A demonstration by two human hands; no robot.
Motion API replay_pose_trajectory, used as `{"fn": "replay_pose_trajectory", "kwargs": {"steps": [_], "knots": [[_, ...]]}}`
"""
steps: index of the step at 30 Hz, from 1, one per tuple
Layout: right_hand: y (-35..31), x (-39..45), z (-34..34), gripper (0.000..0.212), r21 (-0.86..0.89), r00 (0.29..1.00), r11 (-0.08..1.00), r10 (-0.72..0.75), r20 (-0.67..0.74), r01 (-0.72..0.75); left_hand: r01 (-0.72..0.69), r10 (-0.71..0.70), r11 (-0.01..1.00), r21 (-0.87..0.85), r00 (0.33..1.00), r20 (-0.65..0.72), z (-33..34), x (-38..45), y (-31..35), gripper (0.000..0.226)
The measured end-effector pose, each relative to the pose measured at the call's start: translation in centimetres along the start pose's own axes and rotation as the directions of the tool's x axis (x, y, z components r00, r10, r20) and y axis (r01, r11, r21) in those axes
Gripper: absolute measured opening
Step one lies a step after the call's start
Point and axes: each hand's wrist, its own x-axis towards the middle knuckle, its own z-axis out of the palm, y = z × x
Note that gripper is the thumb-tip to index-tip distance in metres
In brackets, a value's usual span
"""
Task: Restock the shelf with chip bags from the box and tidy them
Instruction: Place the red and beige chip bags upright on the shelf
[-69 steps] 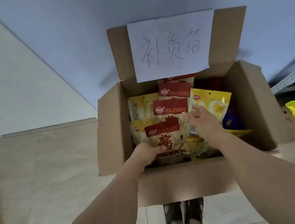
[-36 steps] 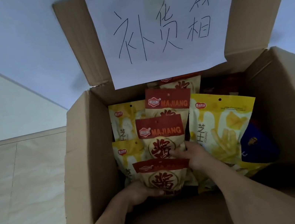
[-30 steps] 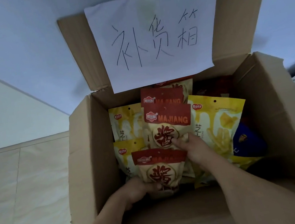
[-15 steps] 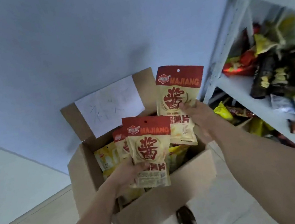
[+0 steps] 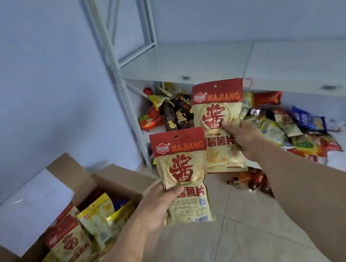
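My left hand (image 5: 157, 206) grips a cream chip bag with a red MAJIANG header (image 5: 184, 174), held upright in the air. My right hand (image 5: 242, 136) grips a second identical bag (image 5: 218, 118) a little higher and farther right, in front of the shelf. The open cardboard box (image 5: 116, 179) sits on the floor at lower left, with more red-topped and yellow bags (image 5: 95, 219) inside. The white metal shelf (image 5: 201, 62) stands ahead; its upper board is bare, and the board below holds a loose jumble of snack packets (image 5: 281, 126).
A white paper label (image 5: 20, 211) covers the box's raised rear flap. Small bottles (image 5: 251, 180) lie on the tiled floor under the shelf. The shelf's upright post (image 5: 117, 76) stands between box and shelf boards. A blue-grey wall is behind.
Both hands have lifted one bag each out of the box and carried them right toward the shelf. My view has turned from the box to the shelf.
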Motion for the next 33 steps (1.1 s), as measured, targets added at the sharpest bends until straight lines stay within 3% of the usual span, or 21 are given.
{"fn": "replay_pose_trajectory", "kwargs": {"steps": [3,6,14,19,33], "knots": [[-2.2,1.0,-8.8,0.031,0.022,0.998,1.0,-0.008,-0.066,0.01,-0.064,0.06,0.995,0.072,0.996,0.063,6.9,3.8,2.9,0.032],[-4.5,2.8,-17.8,0.032,0.024,0.989,0.998,-0.046,-0.143,0.05,-0.125,0.114,0.988,0.091,0.987,0.115,14.2,7.9,5.8,0.055],[-9.9,9.0,-38.2,0.027,-0.018,0.956,0.991,-0.136,-0.26,0.136,-0.151,0.133,0.986,0.065,0.967,0.218,34.0,17.1,13.1,0.02],[-12.9,14.3,-46.5,0.026,0.0,0.941,0.988,-0.149,-0.305,0.156,-0.184,0.139,0.972,0.147,0.952,0.272,41.5,24.1,17.0,0.025],[-20.5,31.6,-63.8,0.023,0.014,0.894,0.974,-0.204,-0.4,0.228,-0.231,0.153,0.962,0.143,0.897,0.415,55.7,44.3,29.0,0.031]]}}
